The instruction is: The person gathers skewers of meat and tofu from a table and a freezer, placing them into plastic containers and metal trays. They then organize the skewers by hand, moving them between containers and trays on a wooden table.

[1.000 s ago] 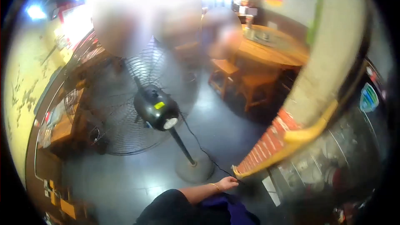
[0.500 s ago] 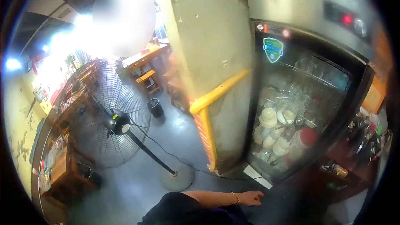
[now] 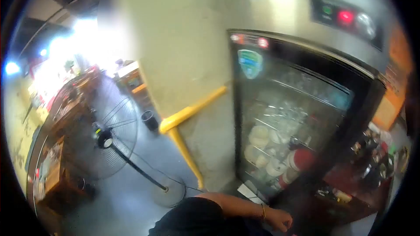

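My left hand (image 3: 280, 220) reaches in from the lower middle, with a thin bracelet (image 3: 263, 212) at the wrist and a black sleeve (image 3: 192, 216) on the upper arm. Its fingers are curled in, somewhat blurred, and nothing shows in them. The hand touches nothing that I can see. Beyond it stands a glass-doored cabinet (image 3: 302, 78), its door shut, with stacked bowls and cups (image 3: 262, 144) and a red item (image 3: 302, 159) behind the glass. My right hand is out of view.
A large standing fan (image 3: 105, 137) with a round base (image 3: 168, 192) is at left, its cord trailing across the floor. A pillar (image 3: 183, 39) carries a yellow bar (image 3: 192, 111). A dark red table (image 3: 350, 179) with clutter is at right; a bin (image 3: 149, 120) stands behind the fan.
The view has shifted right and closer to the cabinet, so the fan and pillar sit further left. My left hand has moved right and lower in view, its fingers curled.
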{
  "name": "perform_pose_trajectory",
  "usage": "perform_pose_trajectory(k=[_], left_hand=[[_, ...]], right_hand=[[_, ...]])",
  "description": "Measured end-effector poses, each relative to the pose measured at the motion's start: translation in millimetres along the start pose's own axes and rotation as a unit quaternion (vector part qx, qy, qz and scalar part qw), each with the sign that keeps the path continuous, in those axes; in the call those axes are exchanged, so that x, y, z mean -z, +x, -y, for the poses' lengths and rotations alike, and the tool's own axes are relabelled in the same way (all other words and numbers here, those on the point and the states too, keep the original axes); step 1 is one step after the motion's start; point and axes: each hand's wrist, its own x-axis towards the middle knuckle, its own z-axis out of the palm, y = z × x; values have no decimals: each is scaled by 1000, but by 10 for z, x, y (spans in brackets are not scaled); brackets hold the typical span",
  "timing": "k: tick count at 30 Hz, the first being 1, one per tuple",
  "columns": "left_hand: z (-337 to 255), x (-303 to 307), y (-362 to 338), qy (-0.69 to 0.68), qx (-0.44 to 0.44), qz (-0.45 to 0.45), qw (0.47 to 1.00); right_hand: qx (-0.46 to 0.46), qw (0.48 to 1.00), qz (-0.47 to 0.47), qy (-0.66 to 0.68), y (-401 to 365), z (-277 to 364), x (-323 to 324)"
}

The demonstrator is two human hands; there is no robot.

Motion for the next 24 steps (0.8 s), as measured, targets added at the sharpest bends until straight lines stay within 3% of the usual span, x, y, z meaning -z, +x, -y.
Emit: perform_pose_trajectory(k=[2, 4, 5, 6, 8, 10, 11, 13, 16, 18, 22, 24], left_hand=[[36, -76, 338, -1, -2, 123, 992], [-377, 80, 435, -1, -37, 113, 993], [-448, 183, 600, 4, -46, 126, 991], [-484, 299, 776, 8, -55, 139, 989], [-661, 595, 880, -114, 141, 207, 961], [-568, 688, 912, -162, 174, 148, 960], [-557, 554, 1286, -163, 163, 201, 952], [-400, 340, 1520, -197, 161, 237, 938], [-324, 232, 1880, -178, 64, 256, 948], [-386, 226, 2170, -140, 62, 265, 952], [-359, 376, 2494, -101, 38, 225, 968], [-415, 424, 2999, -37, 21, 254, 966]], right_hand=[[62, 995, -65, 36, 18, 111, -57], [109, 975, -183, 65, 91, 424, -72], [-7, 979, -172, 109, 116, 736, 18], [-52, 973, -175, 143, 215, 827, 69], [-27, 971, -214, 99, 260, 870, -63], [-22, 980, -183, 71, 427, 749, -53], [-50, 965, -241, 84, 315, 792, 104], [-79, 955, -271, 97, 206, 843, 321], [-117, 925, -346, 106, 108, 841, 467], [-111, 917, -381, 36, 124, 895, 641], [-177, 914, -353, -97, 257, 1016, 858], [-212, 883, -370, -199, 325, 938, 1037]])
